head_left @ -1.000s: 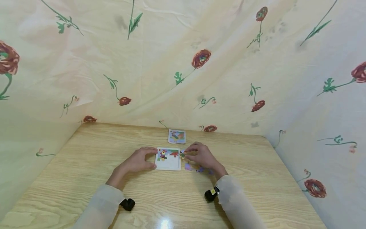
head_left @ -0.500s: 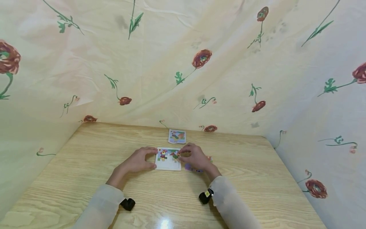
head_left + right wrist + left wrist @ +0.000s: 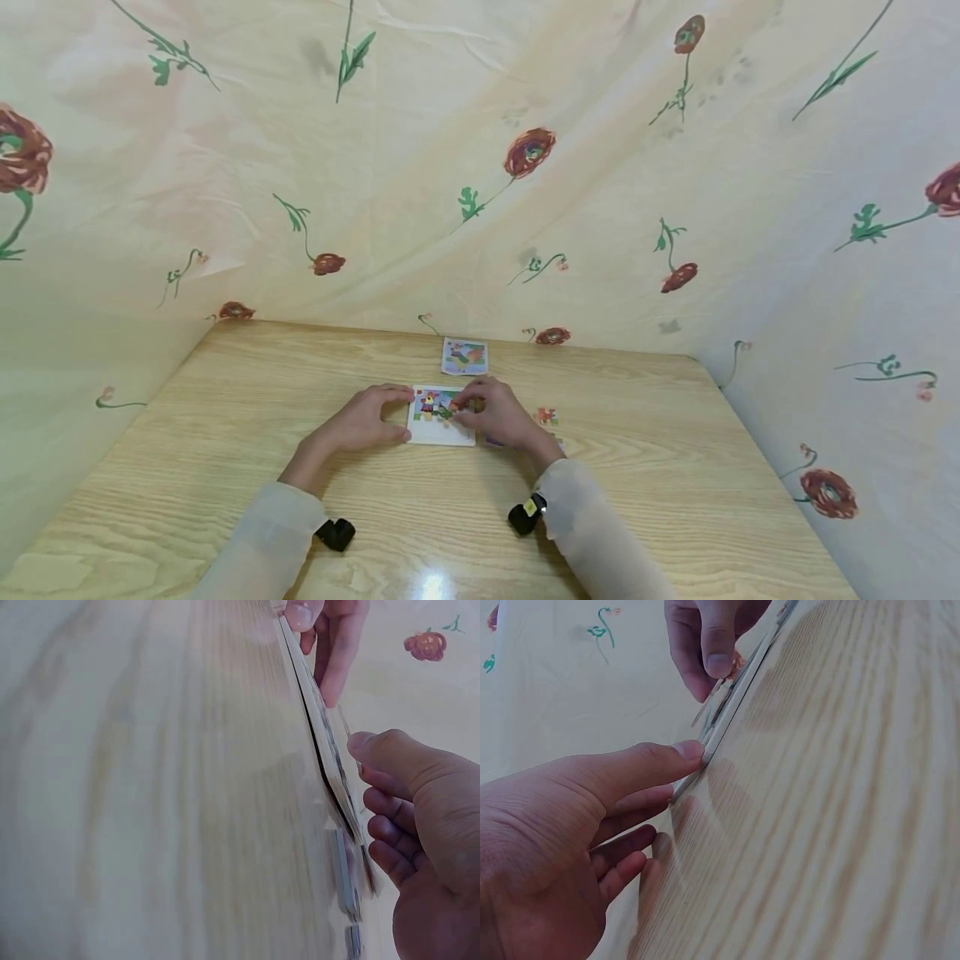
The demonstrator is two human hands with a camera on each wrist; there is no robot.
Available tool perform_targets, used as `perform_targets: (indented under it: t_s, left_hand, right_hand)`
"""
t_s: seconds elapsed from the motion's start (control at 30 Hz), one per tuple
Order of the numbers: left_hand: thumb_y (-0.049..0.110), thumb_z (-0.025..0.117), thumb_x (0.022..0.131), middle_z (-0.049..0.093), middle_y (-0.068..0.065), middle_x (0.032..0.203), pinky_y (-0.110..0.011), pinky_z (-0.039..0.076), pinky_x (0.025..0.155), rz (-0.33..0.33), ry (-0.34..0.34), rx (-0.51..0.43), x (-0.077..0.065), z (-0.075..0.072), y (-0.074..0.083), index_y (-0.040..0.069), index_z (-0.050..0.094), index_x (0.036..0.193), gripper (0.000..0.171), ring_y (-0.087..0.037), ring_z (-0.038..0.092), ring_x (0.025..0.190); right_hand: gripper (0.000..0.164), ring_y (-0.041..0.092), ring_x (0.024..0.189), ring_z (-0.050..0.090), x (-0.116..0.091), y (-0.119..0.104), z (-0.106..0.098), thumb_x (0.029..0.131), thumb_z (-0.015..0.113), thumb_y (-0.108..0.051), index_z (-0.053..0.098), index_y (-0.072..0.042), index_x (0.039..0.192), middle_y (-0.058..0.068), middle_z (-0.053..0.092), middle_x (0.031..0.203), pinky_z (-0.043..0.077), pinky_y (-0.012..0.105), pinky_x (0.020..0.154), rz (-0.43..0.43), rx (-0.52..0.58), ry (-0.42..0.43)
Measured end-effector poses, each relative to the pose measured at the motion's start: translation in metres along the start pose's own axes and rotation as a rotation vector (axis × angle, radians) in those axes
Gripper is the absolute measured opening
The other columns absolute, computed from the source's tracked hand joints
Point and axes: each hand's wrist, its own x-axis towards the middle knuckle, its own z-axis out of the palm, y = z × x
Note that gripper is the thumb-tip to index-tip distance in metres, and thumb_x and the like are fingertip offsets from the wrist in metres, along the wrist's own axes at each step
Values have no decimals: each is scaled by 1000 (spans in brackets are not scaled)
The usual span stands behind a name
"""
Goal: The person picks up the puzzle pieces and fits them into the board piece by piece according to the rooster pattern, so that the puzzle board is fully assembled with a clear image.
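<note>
A white puzzle board (image 3: 433, 432) lies flat on the wooden table, with several pieces of a cartoon bird picture along its upper part. My left hand (image 3: 367, 421) steadies its left side, thumb at the near corner and fingers at the far corner. In the left wrist view that thumb (image 3: 682, 752) touches the board's edge. Over the board's right half, my right hand (image 3: 497, 414) pinches a small green and orange puzzle piece (image 3: 446, 412) between thumb and fingers. This hand hides much of the board's right side; whether the piece touches the board I cannot tell.
Behind the board lies a picture card (image 3: 465, 357) with a similar bird. Loose puzzle pieces (image 3: 547, 416) lie right of the board, partly covered by my right hand and wrist. A flowered cloth (image 3: 390, 208) hangs along the table's back and sides.
My right hand has carried the puzzle piece leftward, from beside the board's right edge to over its middle, uncovering loose pieces at the right. My left hand has stayed at the board's left side.
</note>
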Motion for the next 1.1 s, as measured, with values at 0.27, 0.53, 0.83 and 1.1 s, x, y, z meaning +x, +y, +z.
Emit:
perform_targets:
  t_s: [0.27, 0.53, 0.83, 1.1]
  left_hand:
    - [25, 80, 88, 54, -8, 155, -59, 32, 124, 10, 1, 5, 1, 0, -1, 7, 61, 143, 61, -37, 41, 150]
    - [25, 80, 88, 54, -9, 155, -59, 32, 124, 5, -2, -2, 1, 0, -1, 7, 61, 143, 61, -37, 40, 150]
    - [24, 80, 89, 53, -9, 155, -59, 32, 124, 7, -3, -8, 0, 0, -1, 7, 61, 143, 61, -38, 40, 150]
    - [24, 80, 89, 54, -9, 155, -59, 32, 123, 9, -7, -5, -1, -1, 1, 6, 60, 143, 61, -38, 40, 150]
  right_hand:
    - [12, 15, 90, 56, 4, 1, 6, 89, 82, -18, 81, -14, 100, 1, 68, 102, 47, 23, 74, -19, -27, -15]
    - [12, 13, 87, 53, 6, 2, 10, 88, 82, -19, 81, -14, 99, 0, 66, 100, 45, 23, 72, -7, -53, -24]
    - [13, 12, 89, 54, 6, -1, 9, 89, 81, -19, 82, -14, 102, 1, 68, 101, 45, 24, 75, -21, -66, -25]
    - [13, 13, 91, 56, 6, -3, 10, 89, 82, -18, 82, -13, 100, 1, 70, 103, 46, 25, 77, -18, -63, 0]
